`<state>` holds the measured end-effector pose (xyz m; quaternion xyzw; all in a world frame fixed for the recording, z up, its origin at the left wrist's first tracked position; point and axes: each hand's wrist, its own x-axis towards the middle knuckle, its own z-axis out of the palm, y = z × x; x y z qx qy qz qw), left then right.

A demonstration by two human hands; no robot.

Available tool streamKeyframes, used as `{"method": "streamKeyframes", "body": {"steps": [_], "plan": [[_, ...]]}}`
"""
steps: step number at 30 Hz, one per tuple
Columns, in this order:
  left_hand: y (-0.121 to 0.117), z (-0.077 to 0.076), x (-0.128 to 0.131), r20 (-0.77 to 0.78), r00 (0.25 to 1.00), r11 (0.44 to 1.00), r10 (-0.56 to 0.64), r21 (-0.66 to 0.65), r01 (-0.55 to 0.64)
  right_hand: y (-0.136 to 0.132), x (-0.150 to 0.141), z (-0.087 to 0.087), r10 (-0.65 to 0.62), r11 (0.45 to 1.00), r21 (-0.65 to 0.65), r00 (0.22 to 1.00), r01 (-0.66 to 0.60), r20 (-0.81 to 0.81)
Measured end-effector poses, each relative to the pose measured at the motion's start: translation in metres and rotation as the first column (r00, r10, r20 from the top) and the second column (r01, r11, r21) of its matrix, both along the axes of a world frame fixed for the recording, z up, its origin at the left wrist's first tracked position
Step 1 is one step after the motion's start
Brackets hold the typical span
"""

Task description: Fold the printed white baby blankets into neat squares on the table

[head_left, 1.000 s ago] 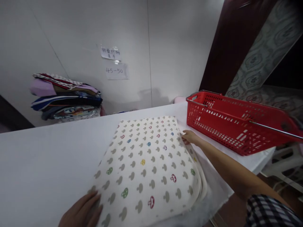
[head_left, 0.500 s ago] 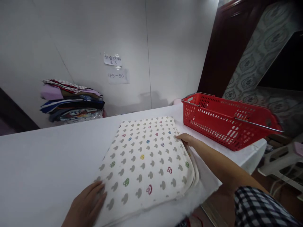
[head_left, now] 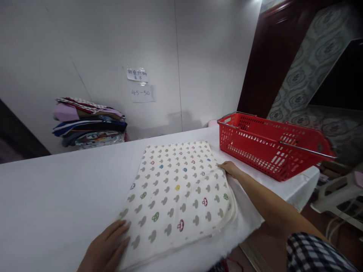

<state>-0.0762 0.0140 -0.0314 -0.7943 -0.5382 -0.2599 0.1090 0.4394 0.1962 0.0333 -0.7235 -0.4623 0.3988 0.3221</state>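
Observation:
A folded cream cloth (head_left: 178,192) printed with grey and coloured mushrooms lies flat on the white table (head_left: 56,196). My left hand (head_left: 106,251) rests open and flat against the cloth's near left corner, fingers stretched out. My right hand (head_left: 230,169) touches the cloth's right edge, fingers curled at the hem; what they pinch, if anything, is hidden.
A red plastic basket (head_left: 272,145) with a metal handle stands on the table's right end, close to my right hand. A stack of folded fabrics (head_left: 89,122) sits at the back left against the white wall. Two paper notes (head_left: 140,85) hang on the wall. White furniture (head_left: 340,196) stands at the right.
The cloth has settled flatter on the table. My right hand slid slightly along the right edge and my left hand stays at the near corner. The view shifted a little.

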Motion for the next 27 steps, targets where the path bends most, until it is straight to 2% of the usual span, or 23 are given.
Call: {"method": "streamKeyframes", "body": {"steps": [5, 9, 12, 18, 23, 27], "plan": [[-0.014, 0.007, 0.010, -0.092, 0.995, 0.999, -0.047, 0.006, 0.048, -0.018, 0.003, 0.007, 0.026, 0.998, -0.055, 0.992, -0.033, -0.125], [-0.023, 0.013, 0.022, -0.135, 0.984, 0.993, -0.115, 0.004, 0.116, -0.044, 0.003, 0.008, 0.082, 0.991, -0.076, 0.961, -0.106, -0.265], [-0.027, 0.017, 0.031, -0.146, 0.978, 0.989, -0.147, -0.020, 0.146, -0.065, 0.001, 0.010, 0.093, 0.989, -0.083, 0.949, -0.123, -0.302], [-0.031, 0.024, 0.044, -0.115, 0.955, 0.961, -0.274, -0.056, 0.269, -0.093, 0.002, 0.014, 0.116, 0.986, -0.097, 0.978, -0.134, -0.172], [-0.035, 0.026, 0.044, -0.084, 0.958, 0.962, -0.273, -0.039, 0.270, -0.101, 0.008, 0.007, 0.075, 0.995, -0.062, 0.997, -0.074, 0.016], [-0.036, 0.019, 0.037, -0.054, 0.965, 0.966, -0.256, -0.035, 0.255, -0.102, 0.007, 0.004, 0.095, 0.995, -0.052, 0.971, -0.086, 0.218]]}}
